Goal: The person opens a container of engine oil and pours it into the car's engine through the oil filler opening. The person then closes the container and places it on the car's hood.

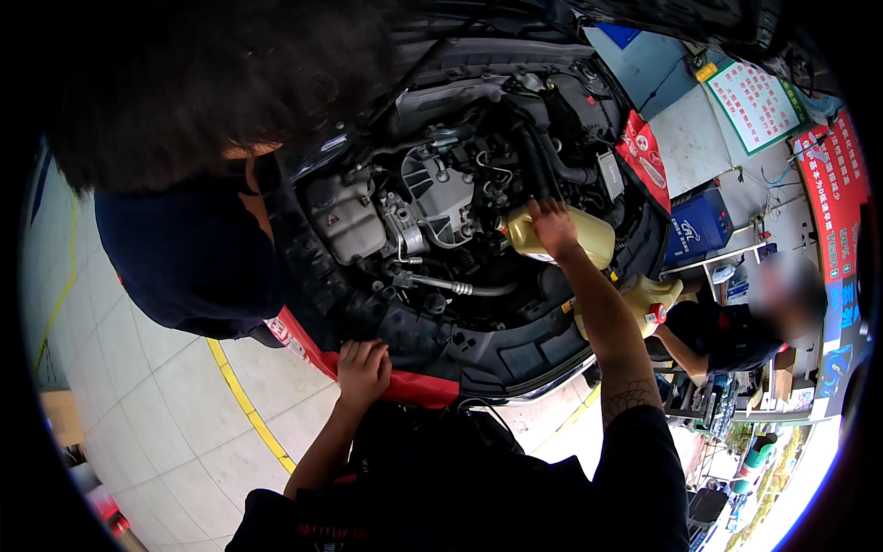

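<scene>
My right hand [554, 232] is wrapped over a gold plastic oil jug [590, 237]. The jug lies tilted on its side above the engine, its neck pointing left toward the engine parts. Whether anything flows from its mouth is too small to tell. My left hand [364, 370] rests on the front edge of the open engine bay, at the red fender cover [418, 385], with fingers laid over the edge and nothing visible in them. A silver-grey engine cover [440, 198] and a pale reservoir tank [349, 221] sit left of the jug.
At the left a person in dark clothes [184, 262] leans over the bay. Another person [727, 331] stands at the right, beside a second gold jug [648, 299] with a red cap. A blue container [699, 225] and a shelf are behind. Yellow lines [244, 396] mark the tiled floor.
</scene>
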The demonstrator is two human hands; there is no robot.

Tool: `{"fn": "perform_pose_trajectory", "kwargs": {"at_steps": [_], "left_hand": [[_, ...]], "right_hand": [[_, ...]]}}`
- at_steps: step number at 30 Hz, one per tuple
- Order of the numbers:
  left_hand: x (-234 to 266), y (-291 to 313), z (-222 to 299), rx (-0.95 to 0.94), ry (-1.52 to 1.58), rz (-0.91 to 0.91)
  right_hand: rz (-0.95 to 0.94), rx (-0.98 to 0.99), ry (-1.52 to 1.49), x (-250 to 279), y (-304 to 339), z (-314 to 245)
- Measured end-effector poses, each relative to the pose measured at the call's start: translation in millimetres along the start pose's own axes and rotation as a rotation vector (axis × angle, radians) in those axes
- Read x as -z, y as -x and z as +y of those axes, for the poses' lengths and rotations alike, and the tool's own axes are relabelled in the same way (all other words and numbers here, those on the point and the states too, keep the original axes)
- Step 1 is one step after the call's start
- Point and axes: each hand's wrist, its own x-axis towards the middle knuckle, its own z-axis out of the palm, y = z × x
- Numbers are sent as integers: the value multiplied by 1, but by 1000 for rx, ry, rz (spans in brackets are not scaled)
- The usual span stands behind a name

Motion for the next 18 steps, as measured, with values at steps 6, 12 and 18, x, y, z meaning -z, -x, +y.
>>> {"fn": "perform_pose_trajectory", "kwargs": {"at_steps": [6, 12, 18], "left_hand": [[1, -1, 0, 6, 2, -2], [0, 1, -2, 0, -2, -11], [6, -9, 3, 0, -21, -64]], "right_hand": [[-3, 6, 12, 4, -2, -2], [-58, -91, -47, 24, -5, -7], [-26, -207, -132, 49, 3, -3]]}}
